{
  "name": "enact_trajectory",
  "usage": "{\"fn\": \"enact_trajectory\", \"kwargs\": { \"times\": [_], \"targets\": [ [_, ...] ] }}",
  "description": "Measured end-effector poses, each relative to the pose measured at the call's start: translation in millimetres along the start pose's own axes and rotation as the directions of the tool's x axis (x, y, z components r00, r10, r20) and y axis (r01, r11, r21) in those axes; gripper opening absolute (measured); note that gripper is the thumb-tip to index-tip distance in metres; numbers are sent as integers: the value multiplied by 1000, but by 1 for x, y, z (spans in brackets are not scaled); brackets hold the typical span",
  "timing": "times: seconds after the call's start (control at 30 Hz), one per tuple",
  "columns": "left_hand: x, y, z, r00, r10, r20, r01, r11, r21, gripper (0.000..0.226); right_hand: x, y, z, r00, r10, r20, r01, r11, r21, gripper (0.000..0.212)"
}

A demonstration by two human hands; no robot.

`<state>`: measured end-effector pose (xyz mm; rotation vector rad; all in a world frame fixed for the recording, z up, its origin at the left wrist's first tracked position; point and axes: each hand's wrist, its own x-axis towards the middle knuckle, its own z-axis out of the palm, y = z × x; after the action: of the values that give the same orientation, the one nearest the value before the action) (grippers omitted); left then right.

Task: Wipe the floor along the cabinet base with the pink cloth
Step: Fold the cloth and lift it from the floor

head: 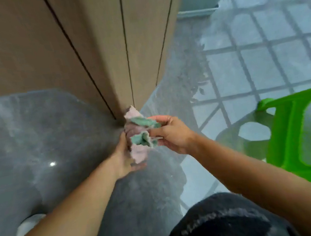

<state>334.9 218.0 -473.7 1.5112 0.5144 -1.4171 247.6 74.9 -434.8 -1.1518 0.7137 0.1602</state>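
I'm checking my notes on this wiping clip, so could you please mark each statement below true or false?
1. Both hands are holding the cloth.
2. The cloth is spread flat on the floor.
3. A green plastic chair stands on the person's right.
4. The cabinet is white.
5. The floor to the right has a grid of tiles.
1. True: the left hand and right hand both grip the pink cloth.
2. False: it is bunched up between the hands, showing pink and green sides.
3. True: the green plastic chair is on the right.
4. False: the cabinet is brown wood-grain.
5. True: the tiled floor shows grid lines.
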Motion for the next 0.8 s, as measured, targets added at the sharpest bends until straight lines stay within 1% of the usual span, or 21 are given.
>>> {"fn": "enact_trajectory", "kwargs": {
  "times": [0.03, 0.07, 0.1, 0.13, 0.17, 0.23, 0.3, 0.37, 0.47, 0.53, 0.6, 0.63, 0.67, 0.7, 0.73, 0.77, 0.8],
  "targets": [
    [-16, 5, 24, 978, -85, 190, 99, 993, -67, 79, -22, -10, -11, 998, 1, -56, 6, 992, 125, 36],
    [-33, 9, 49, 937, -130, 325, 162, 984, -72, 81, -47, -21, -24, 993, -4, -121, 29, 979, 203, 39],
    [-52, 13, 74, 895, -146, 421, 186, 981, -53, 80, -75, -32, -37, 979, -11, -205, 61, 969, 241, 42],
    [-72, 17, 97, 863, -140, 486, 176, 984, -29, 77, -103, -43, -50, 956, -11, -294, 91, 961, 260, 46],
    [-94, 20, 120, 848, -122, 515, 145, 989, -6, 71, -134, -53, -61, 927, -8, -376, 118, 955, 272, 49],
    [-143, 25, 164, 849, -42, 526, 37, 999, 20, 52, -198, -77, -78, 862, -2, -507, 175, 939, 295, 47],
    [-199, 23, 205, 862, 32, 505, -62, 997, 42, 33, -265, -106, -91, 798, 17, -603, 207, 931, 301, 39],
    [-257, 21, 245, 892, 69, 447, -135, 984, 116, 30, -327, -135, -107, 736, 59, -674, 188, 939, 287, 36],
    [-326, 16, 313, 901, 73, 427, -187, 954, 233, 30, -401, -166, -142, 659, 115, -743, 165, 942, 292, 32],
    [-351, 10, 364, 902, 77, 424, -219, 929, 298, 31, -436, -177, -171, 579, 110, -808, 188, 946, 264, 29],
    [-365, 2, 413, 902, 103, 420, -256, 910, 326, 27, -459, -180, -201, 489, 90, -868, 228, 947, 227, 34],
    [-367, -5, 433, 897, 121, 425, -282, 897, 339, 24, -468, -179, -214, 464, 80, -882, 240, 947, 212, 36],
    [-367, -14, 450, 892, 130, 433, -303, 882, 360, 23, -475, -174, -226, 452, 77, -889, 246, 947, 207, 36],
    [-367, -23, 465, 891, 119, 438, -309, 866, 393, 27, -482, -168, -235, 451, 77, -889, 235, 951, 201, 35],
    [-368, -31, 476, 892, 91, 442, -300, 852, 428, 37, -488, -162, -242, 460, 81, -884, 215, 956, 200, 34],
    [-368, -40, 484, 894, 59, 445, -286, 838, 464, 48, -496, -158, -247, 490, 103, -865, 176, 961, 214, 36],
    [-370, -48, 488, 895, 38, 445, -274, 834, 480, 55, -503, -155, -251, 530, 151, -834, 126, 959, 254, 44]
  ]
}}
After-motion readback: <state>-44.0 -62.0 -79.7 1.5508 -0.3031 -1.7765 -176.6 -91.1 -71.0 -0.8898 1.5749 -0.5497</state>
